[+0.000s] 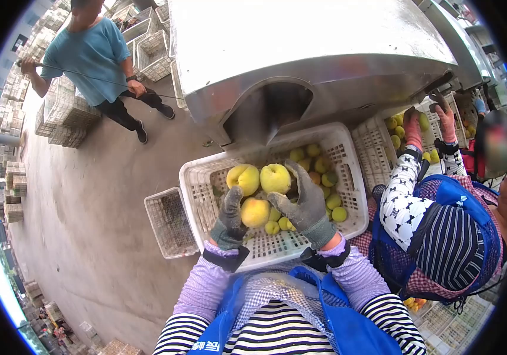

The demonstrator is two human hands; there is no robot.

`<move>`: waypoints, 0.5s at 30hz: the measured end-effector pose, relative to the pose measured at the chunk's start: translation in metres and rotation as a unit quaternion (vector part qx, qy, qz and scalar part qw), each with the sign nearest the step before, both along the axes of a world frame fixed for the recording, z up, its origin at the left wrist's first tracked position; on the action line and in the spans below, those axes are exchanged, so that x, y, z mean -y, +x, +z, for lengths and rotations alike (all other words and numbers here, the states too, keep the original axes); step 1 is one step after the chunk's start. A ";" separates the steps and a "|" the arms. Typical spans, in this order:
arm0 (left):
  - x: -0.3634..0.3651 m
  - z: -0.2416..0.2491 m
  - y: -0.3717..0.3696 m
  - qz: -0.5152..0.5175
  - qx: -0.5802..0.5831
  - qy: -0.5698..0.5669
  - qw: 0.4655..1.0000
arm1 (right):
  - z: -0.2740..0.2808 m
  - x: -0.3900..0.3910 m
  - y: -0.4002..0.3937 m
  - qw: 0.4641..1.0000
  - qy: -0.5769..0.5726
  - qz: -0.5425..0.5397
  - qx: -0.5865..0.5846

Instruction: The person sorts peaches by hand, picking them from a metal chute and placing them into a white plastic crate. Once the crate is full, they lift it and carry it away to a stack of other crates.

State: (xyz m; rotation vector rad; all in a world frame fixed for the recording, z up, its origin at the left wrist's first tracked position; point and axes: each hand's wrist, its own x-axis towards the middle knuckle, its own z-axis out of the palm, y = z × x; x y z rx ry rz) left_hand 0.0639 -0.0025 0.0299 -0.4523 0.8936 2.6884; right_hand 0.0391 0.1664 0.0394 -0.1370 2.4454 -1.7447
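Three large yellow-green peaches are bunched above a white plastic crate (354,171). My left hand (228,220), in a dark grey glove, cups the lower orange-tinted peach (255,213), and its thumb reaches the upper left peach (243,179). The fingers under the fruit are hidden. In a matching glove, my right hand (308,207) curls its fingers and thumb round the right-hand peach (275,179). Smaller green peaches (337,213) lie in the crate's right half below.
A metal machine with a dark chute opening (271,109) stands over the crate's far side. An empty crate (170,222) sits at left on the concrete floor. To the right, a co-worker (437,236) handles fruit. Another person (97,65) stands far left, holding a thin rod.
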 end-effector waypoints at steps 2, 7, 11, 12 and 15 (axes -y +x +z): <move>0.003 0.001 -0.005 -0.001 -0.016 -0.007 1.000 | 0.008 0.009 0.000 0.993 0.087 -0.019 -0.077; 0.010 -0.005 -0.032 0.026 -0.039 -0.050 0.998 | -0.003 0.028 -0.049 0.971 0.151 -0.083 -0.169; 0.030 -0.036 -0.021 0.015 0.035 -0.108 0.993 | -0.039 0.042 -0.097 0.933 0.306 -0.080 -0.171; 0.031 -0.040 -0.016 0.010 0.050 -0.112 0.992 | -0.038 0.045 -0.100 0.927 0.337 -0.066 -0.152; 0.037 -0.032 -0.006 -0.028 0.014 -0.136 0.990 | -0.044 0.049 -0.106 0.915 0.367 -0.055 -0.157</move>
